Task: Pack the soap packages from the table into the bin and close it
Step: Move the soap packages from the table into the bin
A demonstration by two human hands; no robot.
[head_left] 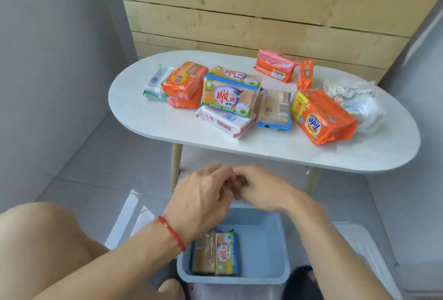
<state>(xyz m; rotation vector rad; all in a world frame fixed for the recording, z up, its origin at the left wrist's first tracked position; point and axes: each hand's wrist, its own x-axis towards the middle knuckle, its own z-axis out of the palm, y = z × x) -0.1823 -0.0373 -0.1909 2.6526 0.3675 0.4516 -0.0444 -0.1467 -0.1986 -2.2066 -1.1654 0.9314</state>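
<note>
The fingers (pixel 236 183) of both hands are seen curled together, blurred, above the bin (pixel 268 278); whether anything is held between them cannot be told. The left hand (pixel 203 201) (a red cord on its wrist) and the right hand (pixel 266 191) meet near the surface (pixel 153 122) edge. One soap pack (pixel 215 254) is stood in the bin's left side. The other packs (pixel 230 91) are left scattered on the surface beyond. Packing is judged barely begun; a reach forward to a near pack is called for next.
</note>
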